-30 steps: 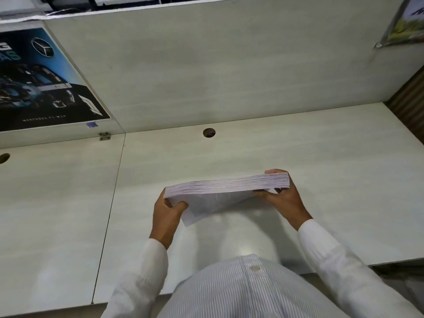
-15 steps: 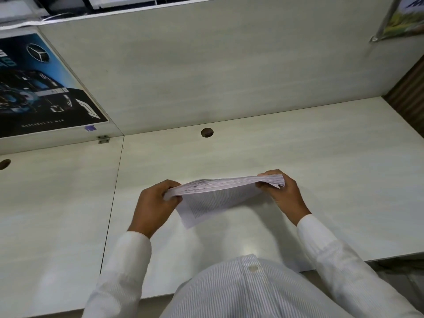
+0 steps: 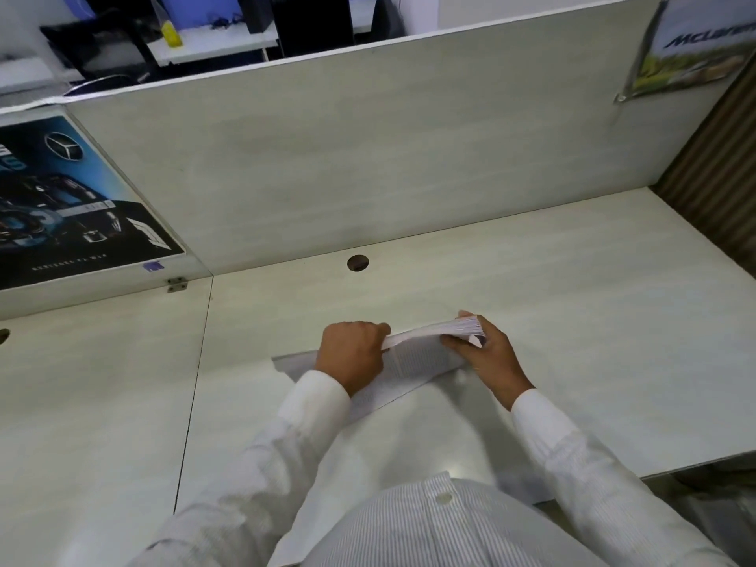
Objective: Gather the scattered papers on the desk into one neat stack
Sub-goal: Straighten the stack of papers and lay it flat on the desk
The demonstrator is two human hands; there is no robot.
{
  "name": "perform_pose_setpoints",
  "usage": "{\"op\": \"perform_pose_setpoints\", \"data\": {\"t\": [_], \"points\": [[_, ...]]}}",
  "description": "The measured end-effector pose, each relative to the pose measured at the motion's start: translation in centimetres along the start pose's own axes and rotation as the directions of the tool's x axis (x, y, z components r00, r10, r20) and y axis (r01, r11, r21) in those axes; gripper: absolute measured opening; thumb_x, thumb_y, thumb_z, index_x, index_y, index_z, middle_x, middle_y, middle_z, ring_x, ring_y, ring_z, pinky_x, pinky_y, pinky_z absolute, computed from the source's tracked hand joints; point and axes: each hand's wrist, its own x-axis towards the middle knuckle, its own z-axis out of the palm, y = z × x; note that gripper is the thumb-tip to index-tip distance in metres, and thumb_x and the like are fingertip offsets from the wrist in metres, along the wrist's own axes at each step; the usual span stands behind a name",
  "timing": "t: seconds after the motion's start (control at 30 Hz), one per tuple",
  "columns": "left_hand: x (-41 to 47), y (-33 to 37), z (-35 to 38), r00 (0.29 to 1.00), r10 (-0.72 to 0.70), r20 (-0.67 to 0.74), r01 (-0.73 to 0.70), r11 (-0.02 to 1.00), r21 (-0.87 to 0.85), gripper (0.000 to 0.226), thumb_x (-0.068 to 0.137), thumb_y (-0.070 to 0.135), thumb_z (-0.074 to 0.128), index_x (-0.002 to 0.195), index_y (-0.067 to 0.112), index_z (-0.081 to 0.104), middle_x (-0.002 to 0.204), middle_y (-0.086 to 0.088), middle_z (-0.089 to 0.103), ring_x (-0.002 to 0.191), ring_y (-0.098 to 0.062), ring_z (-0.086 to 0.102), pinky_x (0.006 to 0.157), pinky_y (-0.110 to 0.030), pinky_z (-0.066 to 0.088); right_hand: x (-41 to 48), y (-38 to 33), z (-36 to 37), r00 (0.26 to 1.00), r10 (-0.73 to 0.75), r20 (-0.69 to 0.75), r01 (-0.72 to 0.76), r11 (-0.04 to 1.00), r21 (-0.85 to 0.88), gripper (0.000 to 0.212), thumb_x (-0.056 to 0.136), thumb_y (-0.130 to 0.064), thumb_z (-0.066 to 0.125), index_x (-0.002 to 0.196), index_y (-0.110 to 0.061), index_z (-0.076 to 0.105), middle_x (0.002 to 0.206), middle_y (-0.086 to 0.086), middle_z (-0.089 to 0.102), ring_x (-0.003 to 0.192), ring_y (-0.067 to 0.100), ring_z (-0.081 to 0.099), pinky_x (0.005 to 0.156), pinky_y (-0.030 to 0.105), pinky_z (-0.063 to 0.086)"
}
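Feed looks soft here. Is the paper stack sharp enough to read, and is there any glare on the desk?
Head view: paper stack motion-blurred, print unreadable, gripped by left hand and right hand; pale sheen on the desk near the shirt; partition edge bowed by the wide lens.

Matt paper stack (image 3: pixel 417 356), smooth pale wood-grain desk (image 3: pixel 572 321)
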Motion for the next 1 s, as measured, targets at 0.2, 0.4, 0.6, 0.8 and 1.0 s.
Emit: {"op": "perform_pose_setpoints", "data": {"t": [0.2, 0.4, 0.6, 0.8, 1.0], "points": [[0.2, -4.0, -3.3, 0.983, -0.179, 0.028, 0.160, 0.785, -0.598, 0.012, 0.092, 0.031, 0.060, 0.083, 0.025, 0.065, 0.078, 0.004, 0.066, 0.074, -0.018, 0.059, 0.064, -0.030, 0.041, 0.0, 0.4, -0.1, 0.944, 0.318, -0.086, -0.309, 0.945, 0.107, 0.099, 0.074, -0.041, 0.084, 0.152, -0.022, 0.026, 0.147, -0.001, 0.041, 0.134, 0.017, 0.045, 0.111, 0.042, 0.041], [-2.6, -3.6, -1.1, 0.909, -0.208, 0.360, 0.354, -0.069, -0.933, 0.022, 0.090, 0.021, 0.071, 0.109, 0.010, 0.071, 0.102, -0.008, 0.076, 0.089, -0.027, 0.074, 0.082, -0.039, 0.060, -1.0, -1.7, 2.6, 0.966, 0.185, 0.181, -0.233, 0.927, 0.295, 0.038, 0.084, -0.022, 0.077, 0.120, -0.014, 0.068, 0.118, 0.006, 0.073, 0.108, 0.022, 0.070, 0.096, 0.037, 0.053], [-5.1, -2.2, 2.2, 0.821, -0.499, 0.278, 0.173, -0.248, -0.953, 0.023, 0.089, 0.026, 0.071, 0.111, 0.019, 0.069, 0.101, 0.005, 0.076, 0.090, -0.014, 0.073, 0.073, -0.026, 0.059, -1.4, -4.5, 4.4, 0.994, -0.010, 0.106, 0.003, 0.998, 0.066, 0.024, 0.085, -0.020, 0.077, 0.108, -0.024, 0.071, 0.103, -0.009, 0.076, 0.096, 0.008, 0.072, 0.083, 0.023, 0.057], [-6.3, -1.7, 1.2, 0.804, -0.572, 0.161, 0.044, -0.214, -0.976, 0.025, 0.085, 0.016, 0.076, 0.105, 0.027, 0.066, 0.095, 0.016, 0.075, 0.089, -0.003, 0.070, 0.070, -0.013, 0.052, -2.4, -4.4, 4.0, 0.995, -0.027, 0.092, 0.026, 1.000, 0.009, 0.036, 0.075, -0.027, 0.086, 0.107, -0.024, 0.069, 0.099, -0.010, 0.076, 0.092, 0.006, 0.071, 0.072, 0.017, 0.055], [-6.6, -0.6, 0.7, 0.792, -0.610, 0.036, -0.028, -0.094, -0.995, 0.046, 0.079, 0.016, 0.082, 0.118, 0.023, 0.060, 0.110, 0.012, 0.068, 0.099, 0.000, 0.065, 0.079, -0.014, 0.051, -2.8, -4.3, 3.4, 0.993, -0.102, 0.055, 0.101, 0.995, 0.020, 0.064, 0.067, -0.029, 0.089, 0.121, -0.029, 0.056, 0.109, -0.011, 0.068, 0.097, 0.001, 0.066, 0.076, 0.018, 0.055]]}}
